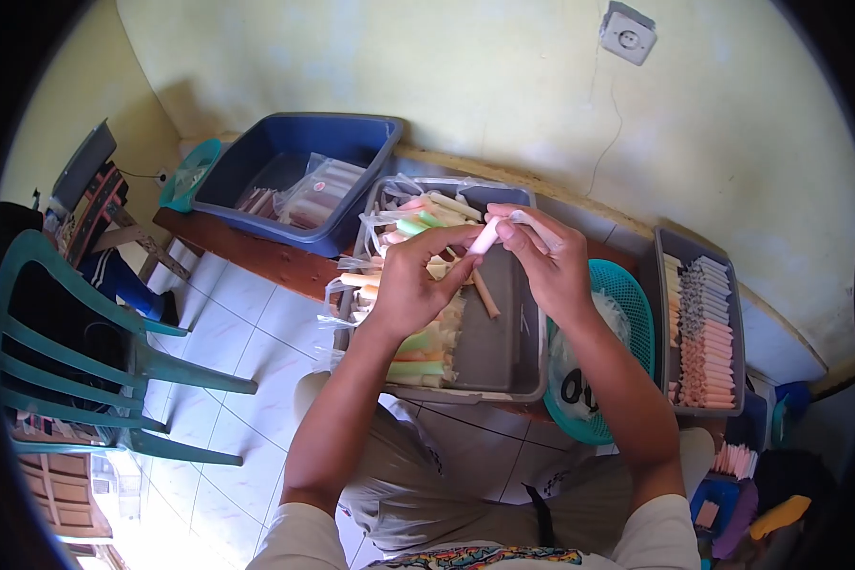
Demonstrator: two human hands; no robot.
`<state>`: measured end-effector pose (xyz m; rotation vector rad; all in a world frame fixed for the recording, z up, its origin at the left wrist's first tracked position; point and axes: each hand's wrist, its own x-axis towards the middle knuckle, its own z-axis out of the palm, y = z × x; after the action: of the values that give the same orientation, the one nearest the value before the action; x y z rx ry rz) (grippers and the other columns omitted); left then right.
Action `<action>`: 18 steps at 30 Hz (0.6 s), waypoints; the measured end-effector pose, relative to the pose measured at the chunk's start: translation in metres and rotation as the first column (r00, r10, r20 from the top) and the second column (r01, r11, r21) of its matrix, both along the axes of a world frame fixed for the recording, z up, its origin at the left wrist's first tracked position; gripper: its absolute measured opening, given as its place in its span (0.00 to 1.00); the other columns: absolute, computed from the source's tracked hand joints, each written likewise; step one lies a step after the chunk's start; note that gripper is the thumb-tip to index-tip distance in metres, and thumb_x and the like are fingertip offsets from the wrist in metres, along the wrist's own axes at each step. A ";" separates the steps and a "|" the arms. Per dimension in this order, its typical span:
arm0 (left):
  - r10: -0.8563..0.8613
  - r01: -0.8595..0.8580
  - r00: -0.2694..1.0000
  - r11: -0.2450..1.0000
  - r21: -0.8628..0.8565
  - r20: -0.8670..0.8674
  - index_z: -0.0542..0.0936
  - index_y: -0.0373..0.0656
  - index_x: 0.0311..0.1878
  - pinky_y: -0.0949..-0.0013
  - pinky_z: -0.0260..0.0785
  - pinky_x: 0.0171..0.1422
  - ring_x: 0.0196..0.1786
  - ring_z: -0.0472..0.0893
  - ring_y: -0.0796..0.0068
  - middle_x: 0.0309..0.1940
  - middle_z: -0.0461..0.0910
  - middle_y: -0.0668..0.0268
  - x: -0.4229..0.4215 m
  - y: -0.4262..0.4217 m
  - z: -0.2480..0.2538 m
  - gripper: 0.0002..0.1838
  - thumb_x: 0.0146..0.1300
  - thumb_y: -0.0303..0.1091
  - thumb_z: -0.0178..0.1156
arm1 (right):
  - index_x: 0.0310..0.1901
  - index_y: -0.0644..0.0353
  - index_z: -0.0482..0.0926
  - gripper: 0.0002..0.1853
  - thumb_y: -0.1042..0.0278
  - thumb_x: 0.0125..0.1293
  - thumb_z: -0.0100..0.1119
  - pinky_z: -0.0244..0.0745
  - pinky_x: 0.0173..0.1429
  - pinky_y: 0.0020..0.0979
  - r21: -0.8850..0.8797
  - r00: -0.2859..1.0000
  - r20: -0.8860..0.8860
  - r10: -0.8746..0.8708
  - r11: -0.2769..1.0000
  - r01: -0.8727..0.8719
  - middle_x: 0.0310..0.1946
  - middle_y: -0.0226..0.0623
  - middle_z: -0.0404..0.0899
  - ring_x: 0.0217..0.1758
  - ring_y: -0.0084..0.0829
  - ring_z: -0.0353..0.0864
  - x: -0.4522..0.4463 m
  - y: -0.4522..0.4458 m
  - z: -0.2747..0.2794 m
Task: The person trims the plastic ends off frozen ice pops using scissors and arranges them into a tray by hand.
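Observation:
My left hand point(416, 282) and my right hand point(547, 258) meet above a grey tub. Between them is a short pink stick point(486, 237) that seems to be in a thin plastic sleeve. The left fingers pinch its lower end, while the right fingers close around the upper end, where some clear plastic shows. Below, the grey tub point(534, 370) holds many pale, green, orange and pink sticks point(423, 366) along its left side, with loose plastic ends hanging over the rim. A single brownish stick point(485, 293) lies apart on the tub floor.
A dark blue tub point(351, 214) with bagged sticks point(325, 190) stands at the left. On the right are a teal basket point(641, 332) holding plastic bags and black-handled scissors point(572, 388), then a grey crate point(662, 275) of rowed sticks. A green chair point(152, 366) stands left.

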<state>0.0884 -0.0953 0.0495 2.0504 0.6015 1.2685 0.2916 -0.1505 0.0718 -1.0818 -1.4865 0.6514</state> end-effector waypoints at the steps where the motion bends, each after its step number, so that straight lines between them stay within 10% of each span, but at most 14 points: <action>1: -0.032 0.032 0.999 0.999 -0.014 0.000 0.87 0.43 0.64 0.65 0.82 0.51 0.44 0.90 0.71 0.47 0.92 0.59 0.007 -0.005 -0.001 0.22 0.66 0.22 0.75 | 0.64 0.69 0.85 0.18 0.65 0.82 0.65 0.82 0.62 0.28 0.025 0.999 -0.025 -0.025 0.999 0.025 0.52 0.37 0.90 0.56 0.24 0.86 0.005 -0.007 -0.001; 18: -0.215 0.235 0.960 0.967 0.102 -0.177 0.89 0.46 0.63 0.64 0.80 0.46 0.38 0.87 0.66 0.43 0.91 0.59 0.117 -0.063 -0.018 0.24 0.63 0.22 0.77 | 0.56 0.65 0.92 0.14 0.65 0.78 0.70 0.80 0.52 0.25 -0.160 0.974 -0.063 -0.218 0.965 0.206 0.40 0.33 0.91 0.44 0.19 0.83 0.134 -0.121 -0.019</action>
<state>0.2049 -0.1579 0.0315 2.2688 0.3560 1.0323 0.4251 -0.2717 0.0526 -1.2975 -1.2462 0.6566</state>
